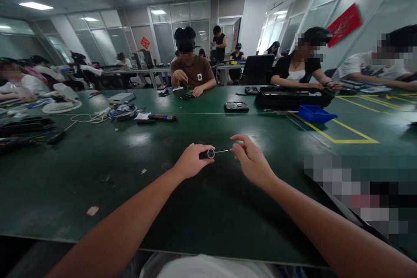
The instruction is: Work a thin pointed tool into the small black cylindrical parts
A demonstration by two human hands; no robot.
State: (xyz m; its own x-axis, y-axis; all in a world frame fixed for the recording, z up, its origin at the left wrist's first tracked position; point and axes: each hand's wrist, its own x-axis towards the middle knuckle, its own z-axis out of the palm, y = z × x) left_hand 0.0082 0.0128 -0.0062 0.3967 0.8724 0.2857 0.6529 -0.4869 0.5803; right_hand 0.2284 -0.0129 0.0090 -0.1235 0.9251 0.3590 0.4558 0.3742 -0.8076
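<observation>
My left hand (189, 161) is closed round a short black cylinder with a pale ring-shaped end (207, 154), its open-looking face turned toward me. My right hand (254, 163) pinches a slim screwdriver (223, 151) with a thin metal shaft and a bit of red near the fingers. The shaft points left and its tip meets or passes behind the cylinder's ringed end; which of the two I cannot tell. Most of the screwdriver's handle is hidden in the fingers. Both hands are above the green table (182, 213).
Beyond my hands lie a hard drive (236, 107), a blue bin (315, 114), a long black casing (293, 98), a blue-and-black tool (163, 117) and a cable bundle (122, 112). A white fan cover (61, 107) is at left. Co-workers sit across and right. A pixelated object (365, 191) borders my right arm.
</observation>
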